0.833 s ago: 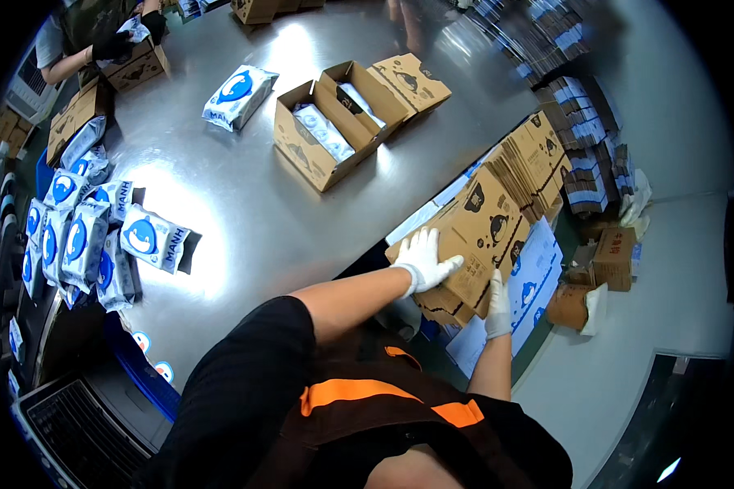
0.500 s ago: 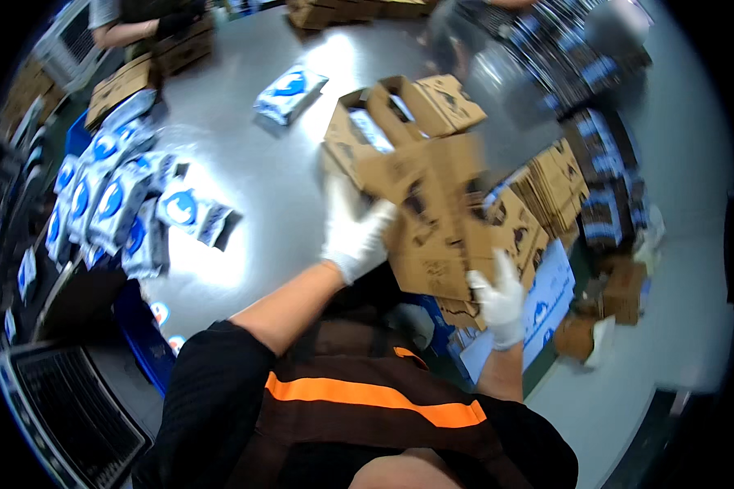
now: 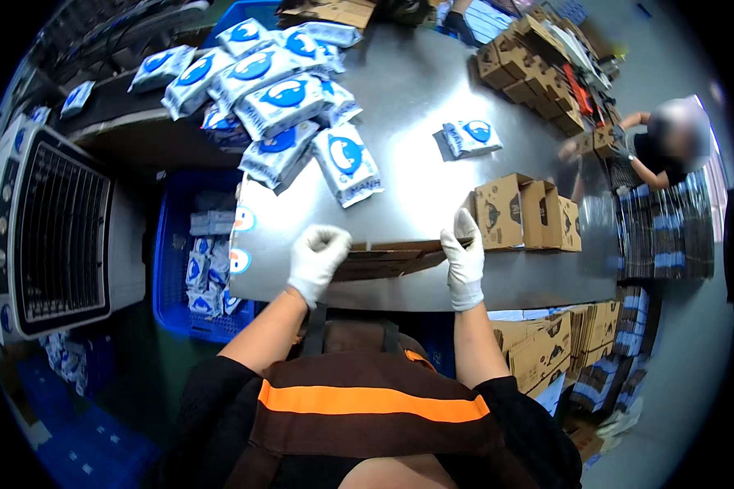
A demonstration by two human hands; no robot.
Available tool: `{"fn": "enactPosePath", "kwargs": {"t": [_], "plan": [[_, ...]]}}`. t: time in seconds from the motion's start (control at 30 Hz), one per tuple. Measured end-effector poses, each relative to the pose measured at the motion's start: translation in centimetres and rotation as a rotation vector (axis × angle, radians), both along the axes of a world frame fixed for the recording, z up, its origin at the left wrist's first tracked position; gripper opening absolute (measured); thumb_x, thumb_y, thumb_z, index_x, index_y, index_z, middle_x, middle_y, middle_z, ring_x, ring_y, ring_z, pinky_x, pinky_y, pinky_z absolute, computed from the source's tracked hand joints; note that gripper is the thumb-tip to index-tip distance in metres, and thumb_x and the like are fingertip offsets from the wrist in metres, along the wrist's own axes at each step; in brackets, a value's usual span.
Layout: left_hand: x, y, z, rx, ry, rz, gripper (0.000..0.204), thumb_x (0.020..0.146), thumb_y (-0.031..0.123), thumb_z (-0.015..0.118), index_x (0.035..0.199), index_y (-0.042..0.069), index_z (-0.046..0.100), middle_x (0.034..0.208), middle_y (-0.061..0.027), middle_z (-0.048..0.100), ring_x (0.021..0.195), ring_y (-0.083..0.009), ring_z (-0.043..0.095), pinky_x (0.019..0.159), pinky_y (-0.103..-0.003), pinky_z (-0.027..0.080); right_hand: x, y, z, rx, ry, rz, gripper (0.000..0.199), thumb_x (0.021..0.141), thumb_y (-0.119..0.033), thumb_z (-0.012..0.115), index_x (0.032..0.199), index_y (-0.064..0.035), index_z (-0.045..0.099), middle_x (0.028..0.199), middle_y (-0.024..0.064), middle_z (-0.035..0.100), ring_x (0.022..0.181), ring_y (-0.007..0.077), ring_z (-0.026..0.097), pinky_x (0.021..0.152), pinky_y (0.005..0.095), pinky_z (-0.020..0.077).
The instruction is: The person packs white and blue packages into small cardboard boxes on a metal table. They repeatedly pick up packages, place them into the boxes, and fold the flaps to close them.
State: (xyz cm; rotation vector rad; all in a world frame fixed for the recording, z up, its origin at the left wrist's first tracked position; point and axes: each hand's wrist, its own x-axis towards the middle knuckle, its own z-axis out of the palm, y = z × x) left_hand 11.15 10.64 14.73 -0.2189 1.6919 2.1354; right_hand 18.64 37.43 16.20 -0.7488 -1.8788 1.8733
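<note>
Brown cardboard in a flat, edge-on piece [image 3: 395,259] spans the centre of the frame between two white-gloved hands: the right hand [image 3: 464,265] clamps its right end between thumb and fingers, while the left hand [image 3: 316,265] curls at the left end, though whether it grips I cannot tell. Just right of the right hand, an open brown cardboard box [image 3: 500,213] stands on the shiny grey metal table [image 3: 400,81], with one white-and-blue plastic-wrapped pack [image 3: 473,139] at upper right of centre and a heap of similar packs [image 3: 257,94] at upper left.
</note>
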Motion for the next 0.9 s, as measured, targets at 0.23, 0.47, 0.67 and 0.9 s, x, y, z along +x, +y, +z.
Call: {"fn": "enactPosePath", "kwargs": {"t": [0.23,0.47,0.67,0.9], "plan": [[-0.2,-3.0,2.8,-0.716,1.025,-0.452,0.04,0.087,0.042,0.072,0.065,0.009,0.075,0.063,-0.0116,0.065,0.072,-0.0318,0.066,0.077,-0.043,0.053,-1.2,-7.9,-1.2,1.259,0.107,0.172,0.077,0.082,-0.03,0.086,0.144,0.0016,0.052,0.144,0.0267,0.053,0.133,0.0404,0.054,0.112,0.0469,0.0439],[-5.1,-3.0,1.4,-0.754,0.393,-0.318,0.088,0.074,0.048,0.088,0.137,-0.005,0.058,0.146,-0.0233,0.054,0.132,-0.0345,0.056,0.112,-0.042,0.044,0.2,-8.1,1.7,0.194,-0.071,0.728,0.032,0.103,-0.024,0.053,0.108,0.0025,0.07,0.114,0.0171,0.072,0.105,0.0281,0.068,0.101,0.0442,0.0493],[-7.4,-11.1,-4.5,-0.465,0.473,-0.218,0.064,0.098,0.048,0.065,0.144,0.004,0.056,0.147,-0.0217,0.053,0.134,-0.0306,0.055,0.112,-0.041,0.044,-1.3,-9.3,-7.3,-0.793,-0.437,0.429,0.036,0.101,-0.028,0.068,0.123,0.0003,0.068,0.117,0.0059,0.072,0.112,0.0166,0.065,0.098,0.0355,0.0526],[-4.5,-12.8,-6.7,0.031,-0.052,0.23,0.073,0.107,0.055,0.043,0.158,0.004,0.031,0.153,-0.0098,0.047,0.14,-0.0189,0.044,0.118,-0.034,0.033,-6.5,-20.7,5.5,1.189,-0.5,1.332,0.032,0.099,-0.028,0.056,0.122,-0.0056,0.061,0.09,0.0188,0.074,0.076,0.0346,0.074,0.069,0.0481,0.059]]}}
